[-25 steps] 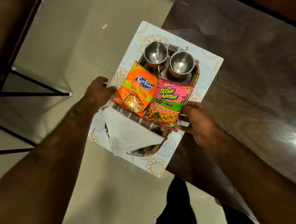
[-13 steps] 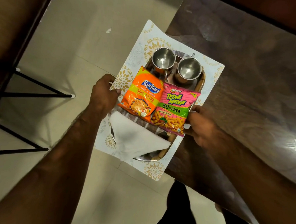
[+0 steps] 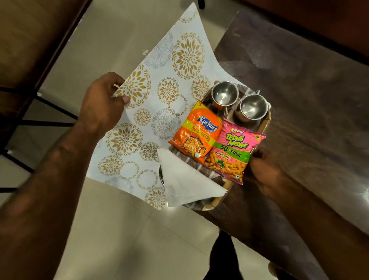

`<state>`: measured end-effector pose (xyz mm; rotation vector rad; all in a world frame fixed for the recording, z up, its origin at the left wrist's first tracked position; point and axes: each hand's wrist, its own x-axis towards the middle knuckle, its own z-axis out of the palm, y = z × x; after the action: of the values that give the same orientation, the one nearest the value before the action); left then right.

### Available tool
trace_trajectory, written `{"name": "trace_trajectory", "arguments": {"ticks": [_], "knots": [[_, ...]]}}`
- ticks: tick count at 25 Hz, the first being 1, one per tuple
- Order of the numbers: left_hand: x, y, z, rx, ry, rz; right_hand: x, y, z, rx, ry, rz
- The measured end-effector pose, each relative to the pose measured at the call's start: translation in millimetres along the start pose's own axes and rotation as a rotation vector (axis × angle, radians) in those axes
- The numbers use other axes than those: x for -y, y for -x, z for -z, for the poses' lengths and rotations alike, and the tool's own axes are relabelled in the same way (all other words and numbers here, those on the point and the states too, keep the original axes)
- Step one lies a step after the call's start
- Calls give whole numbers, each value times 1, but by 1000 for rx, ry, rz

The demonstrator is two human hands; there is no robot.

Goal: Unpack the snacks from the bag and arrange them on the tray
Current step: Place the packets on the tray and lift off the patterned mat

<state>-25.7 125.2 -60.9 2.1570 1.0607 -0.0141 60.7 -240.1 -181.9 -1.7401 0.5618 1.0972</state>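
Observation:
A tray [image 3: 265, 122] with a wooden rim sits at the edge of a dark table. On it lie an orange Kurkure packet [image 3: 197, 137] and a pink Tedhe Medhe packet [image 3: 233, 153] side by side, two steel cups [image 3: 225, 93] [image 3: 253, 107] behind them, and a folded white napkin [image 3: 185, 182] in front. A white bag with gold flower prints [image 3: 162, 102] sticks out sideways from under the tray, over the floor. My left hand [image 3: 101, 103] pinches the bag's far edge. My right hand [image 3: 264, 171] grips the tray's near right rim.
The dark glossy table [image 3: 310, 116] runs to the right and back. To the left stands a chair with a brown seat [image 3: 20, 39] and black metal legs. Below is pale tiled floor [image 3: 124, 239]; my dark trouser leg [image 3: 222, 264] shows at the bottom.
The bag lay flat beneath the tray before. My left hand has since pulled it out to the left, so most of it now shows. My right hand has stayed on the tray.

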Motion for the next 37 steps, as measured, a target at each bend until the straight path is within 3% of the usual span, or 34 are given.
{"name": "trace_trajectory", "arguments": {"ticks": [4,6,8,10,13,17,22,29,32,37], "knots": [[-21,8,23,12,-69,-74,13,16,22,-19,303,91],[-35,14,30,27,-116,-103,37,31,35,-224,592,253],[-49,22,36,10,-187,-144,76,51,35,-350,706,506],[-66,30,45,-17,-244,-184,125,67,20,-240,619,687],[-90,47,65,-14,-352,-234,194,89,-9,-36,453,796],[-126,74,113,-38,-440,-320,255,118,-25,6,373,891],[-157,104,197,29,-166,-495,299,169,-9,204,97,852],[-194,124,230,242,88,-576,288,244,81,288,134,935],[-211,124,217,305,117,-611,274,263,122,244,166,974],[-249,108,186,385,-180,-645,247,286,214,39,80,995]]}}
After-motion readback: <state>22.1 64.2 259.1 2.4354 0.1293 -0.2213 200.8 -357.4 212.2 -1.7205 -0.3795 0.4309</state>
